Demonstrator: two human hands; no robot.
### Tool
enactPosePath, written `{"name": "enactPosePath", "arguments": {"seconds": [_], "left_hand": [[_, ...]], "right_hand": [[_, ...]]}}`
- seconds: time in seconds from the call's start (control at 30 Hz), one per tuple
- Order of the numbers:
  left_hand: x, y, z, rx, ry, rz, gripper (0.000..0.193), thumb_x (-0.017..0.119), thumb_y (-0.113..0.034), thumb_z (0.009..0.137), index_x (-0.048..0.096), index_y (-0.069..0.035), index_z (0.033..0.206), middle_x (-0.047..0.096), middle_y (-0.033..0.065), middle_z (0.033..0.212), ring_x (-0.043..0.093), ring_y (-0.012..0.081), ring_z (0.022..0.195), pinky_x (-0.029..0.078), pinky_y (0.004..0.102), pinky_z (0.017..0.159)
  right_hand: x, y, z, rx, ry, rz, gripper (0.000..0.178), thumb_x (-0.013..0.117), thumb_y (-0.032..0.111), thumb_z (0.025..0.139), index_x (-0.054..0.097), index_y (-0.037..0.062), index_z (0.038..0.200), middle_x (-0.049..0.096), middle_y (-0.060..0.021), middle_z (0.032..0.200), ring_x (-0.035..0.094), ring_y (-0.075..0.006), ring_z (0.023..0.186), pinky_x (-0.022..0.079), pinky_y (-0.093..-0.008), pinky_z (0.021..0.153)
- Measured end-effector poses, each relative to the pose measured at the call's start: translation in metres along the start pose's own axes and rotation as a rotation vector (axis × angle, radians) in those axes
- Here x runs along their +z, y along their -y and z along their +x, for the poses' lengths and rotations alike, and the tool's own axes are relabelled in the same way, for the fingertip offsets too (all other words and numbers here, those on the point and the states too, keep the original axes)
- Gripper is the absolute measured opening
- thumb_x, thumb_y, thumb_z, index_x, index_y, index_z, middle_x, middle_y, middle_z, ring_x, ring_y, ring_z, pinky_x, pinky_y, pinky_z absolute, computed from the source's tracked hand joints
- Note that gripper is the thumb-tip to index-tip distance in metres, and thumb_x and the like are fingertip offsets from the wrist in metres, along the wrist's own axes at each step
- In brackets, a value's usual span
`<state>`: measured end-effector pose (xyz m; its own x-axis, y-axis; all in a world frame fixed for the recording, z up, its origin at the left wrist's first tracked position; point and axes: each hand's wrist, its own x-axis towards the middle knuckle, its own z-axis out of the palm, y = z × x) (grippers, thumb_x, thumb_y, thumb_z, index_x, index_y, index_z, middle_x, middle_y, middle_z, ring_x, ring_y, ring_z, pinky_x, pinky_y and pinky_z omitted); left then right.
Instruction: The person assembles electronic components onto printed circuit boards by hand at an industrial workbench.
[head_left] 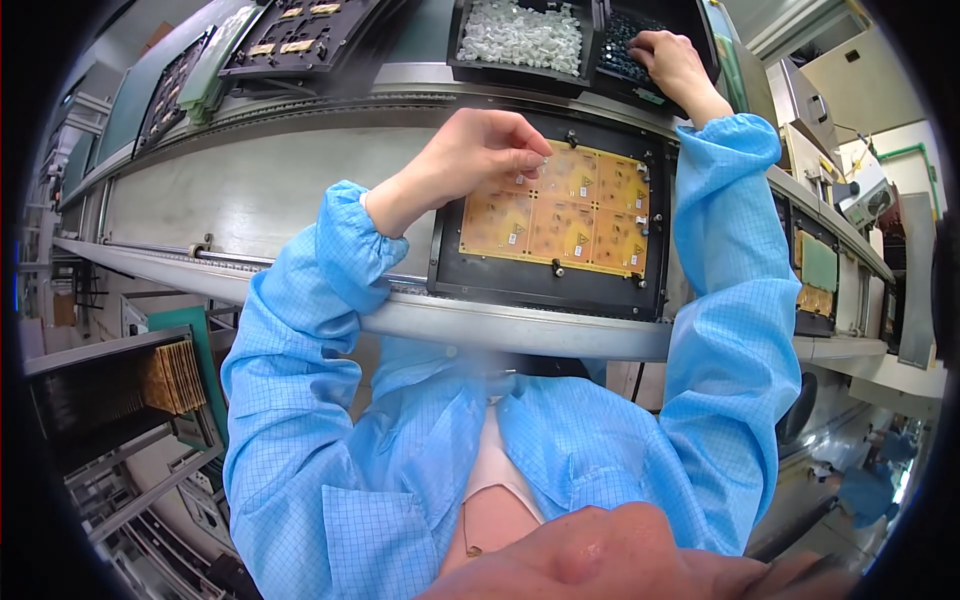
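Observation:
My left hand (478, 155) is above the upper left part of a yellow circuit board panel (545, 258). Its thumb and index finger are pinched together, with a small whitish part just showing at the tips. The panel lies in a black carrier frame (447, 262) with small posts and clips round its edge. A few small pale parts (641, 222) sit along the panel's right edge. At the back right, my right hand (672, 65) reaches into a black bin of small dark blue parts (622, 45). Its fingers are bent and closed among them; what they hold is hidden.
Left of the dark parts stands a black bin of white plastic pieces (522, 38). The carrier rests on a conveyor with a metal front rail (520, 325). More black carriers (300, 40) stand at the back left. A rack with boards (172, 378) is at lower left.

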<state>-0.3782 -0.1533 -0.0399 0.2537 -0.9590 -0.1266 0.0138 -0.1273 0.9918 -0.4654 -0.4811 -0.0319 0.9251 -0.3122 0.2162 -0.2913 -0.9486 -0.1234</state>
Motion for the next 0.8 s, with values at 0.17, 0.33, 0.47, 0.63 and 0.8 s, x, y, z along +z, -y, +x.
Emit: {"name": "enactPosePath", "arguments": {"seconds": [0.17, 0.33, 0.47, 0.63, 0.8], "left_hand": [[0.006, 0.000, 0.013, 0.080, -0.040, 0.181, 0.012, 0.066, -0.007, 0.094, 0.070, 0.002, 0.102, 0.069, 0.0044, 0.085, 0.066, 0.0089, 0.076, 0.054, 0.0236, 0.068], [0.006, 0.010, 0.030, 0.184, -0.032, 0.271, 0.012, 0.067, -0.008, 0.093, 0.072, -0.001, 0.102, 0.070, 0.0029, 0.084, 0.062, 0.0063, 0.074, 0.052, 0.0238, 0.069], [0.020, -0.017, 0.032, 0.096, 0.030, 0.331, 0.018, 0.063, -0.006, 0.093, 0.071, 0.001, 0.108, 0.072, 0.0055, 0.103, 0.065, 0.0104, 0.094, 0.053, 0.0266, 0.087], [0.008, -0.016, 0.029, 0.158, 0.082, 0.196, 0.024, 0.066, -0.009, 0.092, 0.072, 0.001, 0.113, 0.073, 0.0061, 0.103, 0.066, 0.0116, 0.094, 0.053, 0.0270, 0.088], [0.005, -0.021, 0.029, 0.144, 0.037, 0.255, 0.018, 0.070, -0.009, 0.090, 0.073, 0.000, 0.106, 0.073, 0.0053, 0.097, 0.068, 0.0108, 0.086, 0.055, 0.0254, 0.081]], "right_hand": [[0.017, -0.008, 0.004, -0.139, -0.349, -0.247, 0.021, 0.064, 0.022, 0.094, 0.073, 0.0061, 0.103, 0.073, -0.0137, 0.094, 0.070, -0.0324, 0.088, 0.054, -0.0403, 0.082], [0.000, 0.023, -0.016, -0.269, -0.581, 0.581, 0.012, 0.067, 0.009, 0.084, 0.072, 0.0020, 0.092, 0.069, -0.0201, 0.088, 0.066, -0.0360, 0.087, 0.053, -0.0428, 0.079], [-0.015, 0.010, -0.044, 0.002, -0.319, 0.334, 0.020, 0.064, 0.022, 0.095, 0.072, 0.0062, 0.103, 0.074, -0.0134, 0.095, 0.071, -0.0287, 0.087, 0.054, -0.0362, 0.079], [-0.026, 0.062, -0.100, 0.015, -0.310, 0.569, 0.019, 0.066, 0.017, 0.095, 0.071, 0.0023, 0.105, 0.073, -0.0082, 0.088, 0.067, -0.0142, 0.081, 0.051, -0.0259, 0.073], [-0.013, 0.087, -0.149, 0.125, -0.226, 0.900, 0.016, 0.066, 0.012, 0.096, 0.071, -0.0005, 0.105, 0.070, -0.0010, 0.089, 0.059, -0.0068, 0.079, 0.047, -0.0213, 0.070]]}}
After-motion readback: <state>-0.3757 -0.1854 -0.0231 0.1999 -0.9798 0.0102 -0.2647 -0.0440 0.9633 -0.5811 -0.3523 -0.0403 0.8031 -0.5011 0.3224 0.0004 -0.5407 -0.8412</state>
